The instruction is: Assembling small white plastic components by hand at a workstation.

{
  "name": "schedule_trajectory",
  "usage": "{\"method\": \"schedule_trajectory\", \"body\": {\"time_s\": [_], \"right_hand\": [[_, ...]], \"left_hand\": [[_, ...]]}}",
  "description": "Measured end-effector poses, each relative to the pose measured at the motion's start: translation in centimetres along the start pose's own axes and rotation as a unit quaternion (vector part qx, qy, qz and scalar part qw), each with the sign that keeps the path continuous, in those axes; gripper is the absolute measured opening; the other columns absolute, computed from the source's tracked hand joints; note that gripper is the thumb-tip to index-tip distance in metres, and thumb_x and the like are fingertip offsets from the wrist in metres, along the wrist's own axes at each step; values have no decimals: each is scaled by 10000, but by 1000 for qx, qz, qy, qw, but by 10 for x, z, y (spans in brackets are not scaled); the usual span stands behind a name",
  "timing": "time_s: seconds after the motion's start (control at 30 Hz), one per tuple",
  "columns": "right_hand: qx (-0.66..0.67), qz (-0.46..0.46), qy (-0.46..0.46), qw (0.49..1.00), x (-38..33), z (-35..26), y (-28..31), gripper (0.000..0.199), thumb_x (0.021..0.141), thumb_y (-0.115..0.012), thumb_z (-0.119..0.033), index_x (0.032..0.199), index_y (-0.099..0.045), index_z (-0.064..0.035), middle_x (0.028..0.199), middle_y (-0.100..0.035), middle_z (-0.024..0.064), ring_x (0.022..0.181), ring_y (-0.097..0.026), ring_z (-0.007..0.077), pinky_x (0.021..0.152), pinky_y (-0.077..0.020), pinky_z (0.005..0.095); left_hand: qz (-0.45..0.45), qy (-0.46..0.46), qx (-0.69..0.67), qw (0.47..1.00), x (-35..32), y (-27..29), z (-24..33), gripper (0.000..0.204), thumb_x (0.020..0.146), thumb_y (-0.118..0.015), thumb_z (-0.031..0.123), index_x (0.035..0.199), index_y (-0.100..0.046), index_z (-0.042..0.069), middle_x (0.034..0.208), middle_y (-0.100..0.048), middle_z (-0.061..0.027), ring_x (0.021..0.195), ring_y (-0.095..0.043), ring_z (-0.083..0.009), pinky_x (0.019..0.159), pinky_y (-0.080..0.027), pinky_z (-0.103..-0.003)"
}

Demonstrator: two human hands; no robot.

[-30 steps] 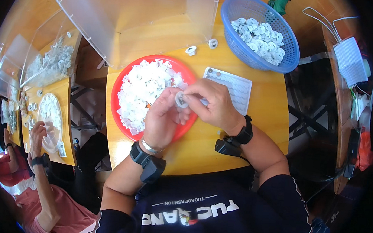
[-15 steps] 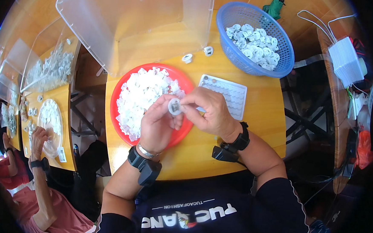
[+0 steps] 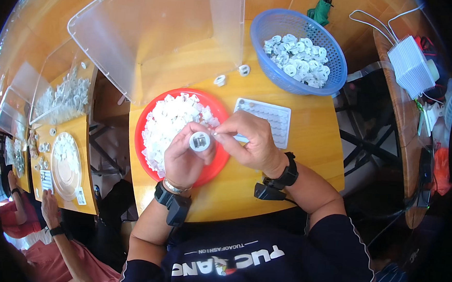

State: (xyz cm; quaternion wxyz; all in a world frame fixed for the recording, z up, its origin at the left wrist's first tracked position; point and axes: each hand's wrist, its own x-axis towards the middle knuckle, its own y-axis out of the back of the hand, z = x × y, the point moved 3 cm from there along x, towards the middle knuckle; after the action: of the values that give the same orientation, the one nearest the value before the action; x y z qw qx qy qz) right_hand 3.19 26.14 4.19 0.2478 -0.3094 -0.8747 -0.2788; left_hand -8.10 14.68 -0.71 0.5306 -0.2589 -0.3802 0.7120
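Between the fingers of my left hand is a round white plastic part with a dark rectangular recess, its face turned up. Close to its upper right edge, my right hand has thumb and forefinger pinched on a tiny pale piece too small to name. Both hands are over the right side of a red round tray heaped with small white plastic pieces. Partly behind my right hand lies a white tray with rows of small hollows, a few small round pieces in its far left corner.
A blue perforated basket of similar white parts stands at the far right. Two loose white parts lie near a clear plastic bin. To the left, a co-worker's hand is at another table. A white wire rack stands far right.
My right fingers have come off the round part and are pinched beside it. My left hand has moved slightly down and left, showing the part's face. The co-worker's hand has moved nearer their table's edge.
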Motion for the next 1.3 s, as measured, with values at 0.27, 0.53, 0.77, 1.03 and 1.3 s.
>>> {"method": "schedule_trajectory", "body": {"time_s": [0.27, 0.53, 0.77, 1.03, 1.3], "right_hand": [[-24, -4, 22, 999, -3, 0, -3, 127, 783, -709, -7, 858, -630, -73, 797, -637, 70, 721, -640, 255, 617, -513, 346], [-56, -14, 43, 997, -3, 2, -7, 118, 786, -706, -31, 853, -621, -78, 771, -629, 64, 704, -635, 262, 598, -510, 351], [-44, -18, 27, 998, -4, 5, -8, 120, 779, -705, -28, 862, -631, -74, 772, -634, 64, 701, -634, 255, 592, -505, 347], [-62, -35, 39, 997, -3, 0, -7, 144, 755, -718, -6, 864, -649, -68, 775, -642, 58, 705, -636, 248, 605, -510, 343], [-78, -30, 39, 996, -3, -4, -9, 146, 748, -720, -3, 851, -642, -70, 762, -637, 60, 694, -635, 248, 594, -506, 338]], "left_hand": [[14, 15, 26, 999, 0, 2, -4, 338, 936, -601, 340, 1031, -550, 19, 833, -611, -91, 628, -540, -163, 564, -409, -268], [64, 30, 8, 997, -3, 1, -7, 285, 954, -581, 290, 1073, -542, 34, 877, -635, -71, 708, -598, -137, 597, -451, -251], [24, 16, -14, 999, -4, 3, -11, 246, 985, -509, 241, 1108, -522, 28, 915, -648, -75, 774, -643, -169, 652, -494, -274], [85, 36, -4, 996, -5, 2, -12, 320, 980, -521, 313, 1098, -557, 18, 827, -630, -84, 652, -572, -149, 593, -445, -247], [52, 42, -37, 997, -4, 4, -14, 330, 965, -552, 340, 1059, -561, 24, 811, -624, -85, 617, -548, -152, 574, -426, -243]]}}
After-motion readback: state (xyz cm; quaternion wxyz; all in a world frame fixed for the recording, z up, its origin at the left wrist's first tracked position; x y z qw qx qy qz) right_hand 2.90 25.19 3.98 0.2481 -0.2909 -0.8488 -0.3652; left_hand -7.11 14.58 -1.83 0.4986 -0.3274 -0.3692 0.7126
